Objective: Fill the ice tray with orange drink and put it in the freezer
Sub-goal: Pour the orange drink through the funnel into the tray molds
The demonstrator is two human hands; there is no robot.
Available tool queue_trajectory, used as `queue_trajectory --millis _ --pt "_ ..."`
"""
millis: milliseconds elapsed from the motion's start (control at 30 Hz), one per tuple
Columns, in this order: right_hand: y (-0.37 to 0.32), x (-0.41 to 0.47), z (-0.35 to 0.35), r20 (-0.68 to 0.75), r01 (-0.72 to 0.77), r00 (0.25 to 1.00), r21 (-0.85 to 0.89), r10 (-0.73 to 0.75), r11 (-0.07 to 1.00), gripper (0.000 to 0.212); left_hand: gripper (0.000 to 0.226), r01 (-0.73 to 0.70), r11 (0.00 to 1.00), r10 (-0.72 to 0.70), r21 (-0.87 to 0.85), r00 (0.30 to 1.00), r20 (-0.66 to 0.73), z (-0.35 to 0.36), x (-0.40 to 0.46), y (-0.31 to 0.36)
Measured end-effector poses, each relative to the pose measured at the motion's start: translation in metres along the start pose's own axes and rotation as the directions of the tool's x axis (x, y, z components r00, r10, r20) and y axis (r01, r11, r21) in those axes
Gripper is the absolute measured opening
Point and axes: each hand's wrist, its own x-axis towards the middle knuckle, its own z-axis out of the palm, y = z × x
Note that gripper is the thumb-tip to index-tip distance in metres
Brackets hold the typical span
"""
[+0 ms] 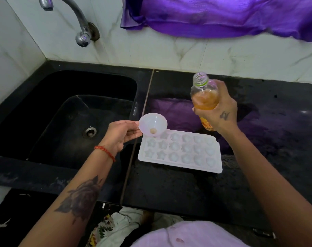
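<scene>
A white ice tray (180, 152) with star and round moulds lies on the black counter, right of the sink; its moulds look dry. My left hand (120, 134) pinches a small white funnel (153, 124) by its rim, holding it over the tray's far left corner. My right hand (221, 111) grips an uncapped clear bottle of orange drink (204, 98) above the tray's far edge, roughly upright with its mouth tilted slightly away.
A black sink (76, 111) with a drain lies left of the tray, under a chrome tap (80, 29). A purple cloth (222, 16) hangs on the tiled wall behind. The black counter (169, 189) reaches to the front edge.
</scene>
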Motion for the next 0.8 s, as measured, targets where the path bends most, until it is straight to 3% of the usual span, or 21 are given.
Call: queue_trajectory --millis 267,800 --pt "-0.012 -0.006 0.004 0.25 0.271 0.951 -0.386 -0.183 0.882 0.074 0.005 0.002 1.0 -0.002 -0.03 1.0 -0.008 -0.001 0.001 -0.001" --pt "-0.007 -0.001 0.023 0.409 0.403 0.895 -0.572 -0.177 0.715 0.067 0.003 -0.018 1.0 0.019 0.015 0.999 -0.027 0.002 -0.001 0.007"
